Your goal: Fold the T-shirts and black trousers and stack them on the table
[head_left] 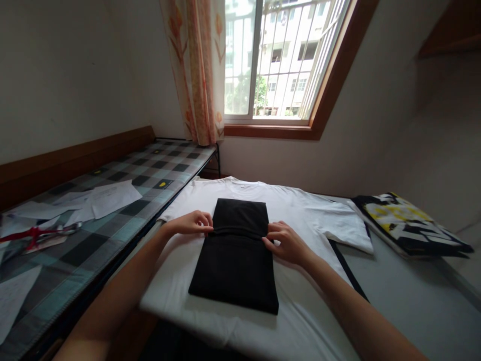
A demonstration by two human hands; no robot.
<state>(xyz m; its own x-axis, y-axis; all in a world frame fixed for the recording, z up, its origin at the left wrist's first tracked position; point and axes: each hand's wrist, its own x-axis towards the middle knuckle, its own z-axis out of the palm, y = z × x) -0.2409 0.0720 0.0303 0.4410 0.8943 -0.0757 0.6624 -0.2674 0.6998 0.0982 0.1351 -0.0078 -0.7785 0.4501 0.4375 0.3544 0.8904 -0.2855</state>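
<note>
A black garment (235,271), folded into a long rectangle, lies on a white T-shirt (296,210) spread flat with its collar toward the window. A raised crease runs across the black cloth near its middle. At the left end of that crease, my left hand (193,223) pinches the edge between thumb and fingers. My right hand (283,240) pinches the opposite end the same way. Whether the black garment is a shirt or trousers, I cannot tell.
Left of the table stands a bed with a checkered mattress (108,200), holding loose papers (112,198) and a red-handled tool (33,233). A folded black, white and yellow garment (409,223) lies on the table's right side. Behind are a curtain (203,75) and a barred window (285,60).
</note>
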